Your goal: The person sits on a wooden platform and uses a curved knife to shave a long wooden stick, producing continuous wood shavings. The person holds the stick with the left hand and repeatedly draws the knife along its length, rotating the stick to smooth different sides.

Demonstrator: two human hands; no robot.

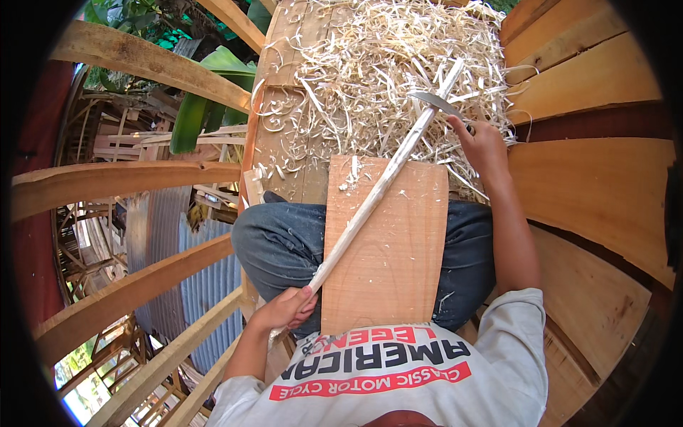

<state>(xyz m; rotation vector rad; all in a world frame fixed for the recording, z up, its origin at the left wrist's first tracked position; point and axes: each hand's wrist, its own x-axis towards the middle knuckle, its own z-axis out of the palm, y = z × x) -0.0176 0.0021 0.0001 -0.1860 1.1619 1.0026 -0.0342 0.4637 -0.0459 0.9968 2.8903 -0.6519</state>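
A long, slender wooden stick [377, 188] runs diagonally through the middle of the frame, from lower left to upper right. It is pale, almost white, with a freshly shaved look, roughly even in thickness along its length and slightly squared near its upper end, which lies over a heap of shavings. Its middle rests across a flat, reddish-tan wooden board [388, 242] laid over the person's lap, on dark blue trousers [274, 245]; a few thin curls and chips lie on the board's upper part. The left hand [284, 307], at lower centre-left, is clenched around the stick's lower end. The right hand [484, 146], at upper right, grips the handle of a curved metal blade [435, 102], whose grey edge lies against the stick close to its upper end. Beyond the board, a thick pile of light, curly wood shavings [384, 71] covers the plank floor [597, 185] at the top centre of the frame. Wide orange-brown planks spread to the right. To the left, curved wooden rails [128, 181] cross the view, with corrugated metal sheeting [160, 228] and green leaves [206, 99] seen below and beyond them.
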